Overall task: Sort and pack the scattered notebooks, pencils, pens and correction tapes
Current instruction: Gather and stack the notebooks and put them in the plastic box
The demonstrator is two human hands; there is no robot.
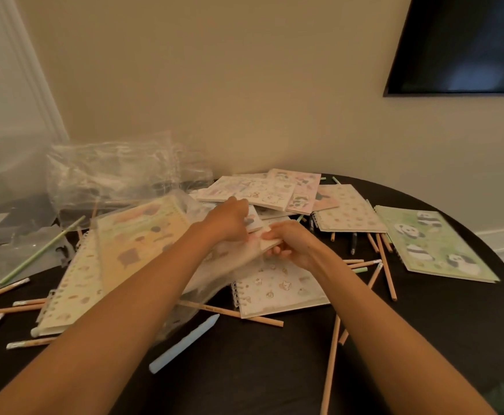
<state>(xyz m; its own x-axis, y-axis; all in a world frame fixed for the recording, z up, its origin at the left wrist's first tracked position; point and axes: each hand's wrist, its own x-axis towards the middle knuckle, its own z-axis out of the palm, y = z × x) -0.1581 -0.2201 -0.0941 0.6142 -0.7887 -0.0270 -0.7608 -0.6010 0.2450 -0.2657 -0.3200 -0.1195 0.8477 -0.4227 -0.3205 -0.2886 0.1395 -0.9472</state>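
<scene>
Hands together mid-table; right hand (292,245) pinches small pale pink-edged notebook (270,241); left hand (229,220) curled at its far end, grip blurred, cannot tell; plain wooden pencils (232,314) scattered on dark round table (274,375).

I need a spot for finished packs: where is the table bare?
Bare: the near edge between the blue pen and the long pencil, and the right side below the panda notebook. Crowded: the centre pile, where the right hand pinches a small notebook, and the left.
</scene>
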